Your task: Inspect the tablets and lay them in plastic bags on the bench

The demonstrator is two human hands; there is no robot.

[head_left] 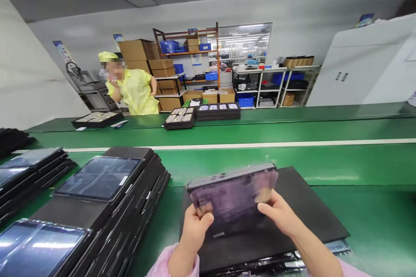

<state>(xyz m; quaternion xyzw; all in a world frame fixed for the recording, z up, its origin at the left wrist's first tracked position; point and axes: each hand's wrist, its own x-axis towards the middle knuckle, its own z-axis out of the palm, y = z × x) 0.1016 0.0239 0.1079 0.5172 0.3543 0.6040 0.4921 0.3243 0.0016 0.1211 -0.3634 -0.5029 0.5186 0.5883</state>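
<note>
Tablet-like panel (235,199) pinched near opposite lower corners by left hand (195,230) and right hand (282,214), with thumbs on the glossy near face, tilted above black sheet (302,207), presumably for balanced support and minimal screen contact.

The left hand (194,228) and right hand (283,214) grip — thumbs (267,210) pointing inward, forearms (313,244) converging.

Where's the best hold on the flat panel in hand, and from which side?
Probably the left and right ends of the flat panel, one hand on each, coming from the near side. It is wide, thin and tilted up off the black sheet, its broad face towards the wearer. The left hand and right hand grip there, leaving the middle uncovered.
</note>
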